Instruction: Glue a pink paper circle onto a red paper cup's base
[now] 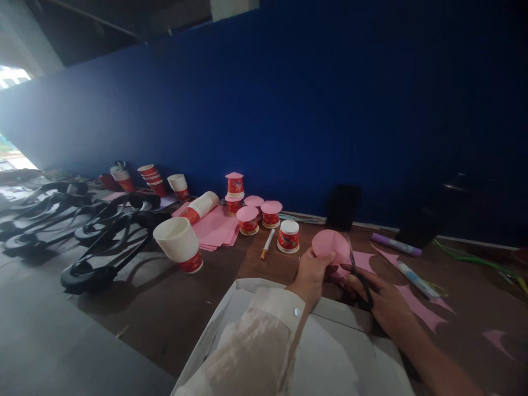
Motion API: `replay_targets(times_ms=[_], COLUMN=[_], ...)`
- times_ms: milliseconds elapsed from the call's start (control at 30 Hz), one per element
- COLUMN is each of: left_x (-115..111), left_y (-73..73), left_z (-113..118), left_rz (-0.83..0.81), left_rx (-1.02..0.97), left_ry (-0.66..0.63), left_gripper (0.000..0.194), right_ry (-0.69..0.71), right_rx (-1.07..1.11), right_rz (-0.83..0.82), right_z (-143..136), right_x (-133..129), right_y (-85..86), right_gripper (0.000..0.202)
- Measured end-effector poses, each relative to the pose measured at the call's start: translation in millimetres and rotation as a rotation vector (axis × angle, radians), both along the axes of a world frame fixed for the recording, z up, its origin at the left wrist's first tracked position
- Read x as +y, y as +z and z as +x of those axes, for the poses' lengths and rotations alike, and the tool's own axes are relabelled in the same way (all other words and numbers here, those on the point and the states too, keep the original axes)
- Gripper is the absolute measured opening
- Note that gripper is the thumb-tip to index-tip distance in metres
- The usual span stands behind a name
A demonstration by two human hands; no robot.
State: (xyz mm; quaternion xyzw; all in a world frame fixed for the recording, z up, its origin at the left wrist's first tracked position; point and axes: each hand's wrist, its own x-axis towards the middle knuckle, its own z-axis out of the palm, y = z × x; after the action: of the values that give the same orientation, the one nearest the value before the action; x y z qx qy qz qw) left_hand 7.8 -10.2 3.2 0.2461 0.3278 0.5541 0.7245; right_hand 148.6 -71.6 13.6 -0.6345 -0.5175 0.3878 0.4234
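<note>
My left hand (312, 269) pinches a round piece of pink paper (330, 245) between thumb and fingers. Around the dark handles of a pair of scissors (362, 283) my right hand (373, 291) is closed, and the blades point up along the paper's right edge. Pink offcuts (418, 308) lie to the right of my hands. Just left of the paper, a red paper cup (288, 237) stands upside down. Beyond it are several upturned red cups topped with pink discs, among them one nearby cup (271, 213).
A marker (267, 244) lies left of the upturned cup. Pink sheets (216, 225) and a stack of cups (179, 242) are further left, beside black headsets (107, 242). A purple glue stick (396, 245) lies at right. A blue partition (264, 110) stands behind the table.
</note>
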Motion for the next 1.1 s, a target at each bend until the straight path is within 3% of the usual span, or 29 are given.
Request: replay_targets(times_ms=[333, 533, 833, 1100], left_x=[-0.5, 0.7, -1.8, -0.1], left_y=[3.5, 2.0, 6.4, 5.2], left_z=[-0.4, -0.2, -0.8, -1.0], left_rz=[-0.020, -0.017, -0.011, -0.001], left_rx=[-0.025, -0.026, -0.033, -0.025], left_ry=[0.028, 0.035, 0.033, 0.026], left_gripper=[0.053, 0.051, 0.055, 0.051], right_ry=[-0.001, -0.049, 0.007, 0.005], right_rx=[0.003, -0.015, -0.008, -0.056], right_rz=[-0.001, 0.016, -0.005, 0.022], right_z=[0.5, -3.5, -0.5, -1.1], right_x=[1.1, -1.4, 0.0, -0.7], right_y=[-3.8, 1.9, 3.1, 5.5], right_gripper=[0.067, 0.056, 0.062, 0.056])
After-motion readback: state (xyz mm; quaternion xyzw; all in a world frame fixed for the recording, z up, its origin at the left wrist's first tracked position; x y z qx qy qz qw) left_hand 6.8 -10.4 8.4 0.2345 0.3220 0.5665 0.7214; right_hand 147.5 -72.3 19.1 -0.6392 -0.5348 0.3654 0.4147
